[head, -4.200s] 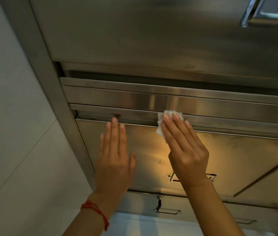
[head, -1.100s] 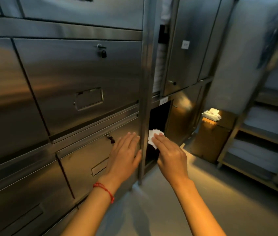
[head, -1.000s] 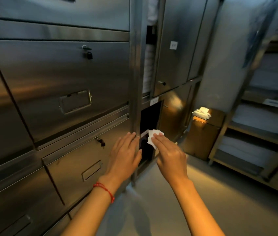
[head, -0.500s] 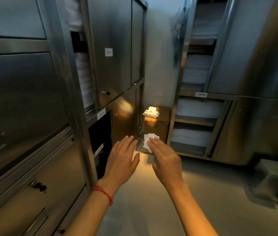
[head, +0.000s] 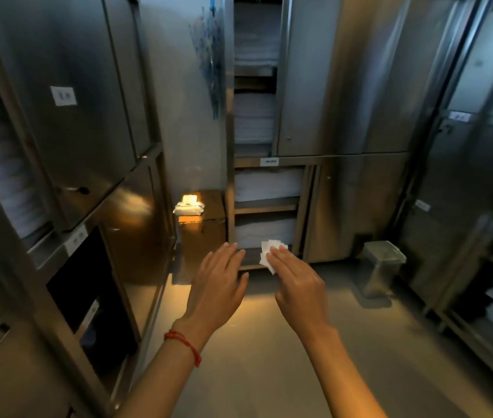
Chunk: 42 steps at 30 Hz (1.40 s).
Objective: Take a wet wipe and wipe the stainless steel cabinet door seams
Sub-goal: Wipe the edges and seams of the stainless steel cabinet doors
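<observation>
wet wipe (head: 270, 255) under right hand (head: 299, 289)

A small white wet wipe (head: 270, 255), folded into a crumpled pad with several square corners fanned out along its top edge, is held in mid-air at the tips of the right hand (head: 297, 285), whose fingers (head: 281, 258) lie across its front; how the thumb grips it behind cannot be seen. It touches no cabinet. Stainless steel cabinet doors (head: 341, 76) stand closed on the left, at the back and on the right, dull grey with warm reflections and dark narrow seams between the panels. A white pack of wet wipes (head: 188, 206), apparently open at the top, sits on a brown box in the far corner.
</observation>
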{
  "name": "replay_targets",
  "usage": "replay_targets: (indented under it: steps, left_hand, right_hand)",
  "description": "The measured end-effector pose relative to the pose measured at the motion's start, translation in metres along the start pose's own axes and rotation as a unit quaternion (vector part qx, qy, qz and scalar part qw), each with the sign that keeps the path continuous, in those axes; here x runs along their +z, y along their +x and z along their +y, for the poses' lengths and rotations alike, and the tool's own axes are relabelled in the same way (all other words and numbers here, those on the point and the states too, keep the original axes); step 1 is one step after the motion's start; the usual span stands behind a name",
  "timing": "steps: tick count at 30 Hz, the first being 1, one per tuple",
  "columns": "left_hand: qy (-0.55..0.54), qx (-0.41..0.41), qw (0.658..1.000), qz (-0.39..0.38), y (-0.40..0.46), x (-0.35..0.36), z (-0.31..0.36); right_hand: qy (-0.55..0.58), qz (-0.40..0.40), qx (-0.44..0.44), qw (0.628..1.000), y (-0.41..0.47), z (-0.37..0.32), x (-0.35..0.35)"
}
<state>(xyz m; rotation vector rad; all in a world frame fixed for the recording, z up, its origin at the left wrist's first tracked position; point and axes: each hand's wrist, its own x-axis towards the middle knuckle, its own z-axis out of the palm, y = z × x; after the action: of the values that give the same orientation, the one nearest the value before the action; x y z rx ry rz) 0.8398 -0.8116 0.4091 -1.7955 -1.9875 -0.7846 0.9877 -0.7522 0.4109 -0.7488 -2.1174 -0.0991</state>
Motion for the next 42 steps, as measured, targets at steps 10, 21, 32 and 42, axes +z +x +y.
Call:
replay_targets:
  steps: [10,21,32,42]
  left_hand:
    - [-0.075,0.098,0.992,-0.03,0.066,0.068,0.065]
    - [-0.123,0.163,0.976,-0.07,0.152,0.15,0.161]
    - [-0.137,0.205,0.965,-0.093,0.229,0.222,0.229]
    - [-0.155,0.222,0.957,-0.099,0.323,0.296,0.228]
  right_hand:
    - [-0.086,0.042,0.082,0.992,-0.008,0.098,-0.019]
    - [-0.151,0.064,0.15,0.975,-0.001,0.222,-0.058]
    - [-0.193,0.067,0.165,0.965,0.016,0.331,-0.074]
    - [-0.221,0.076,0.186,0.954,0.068,0.424,-0.028]
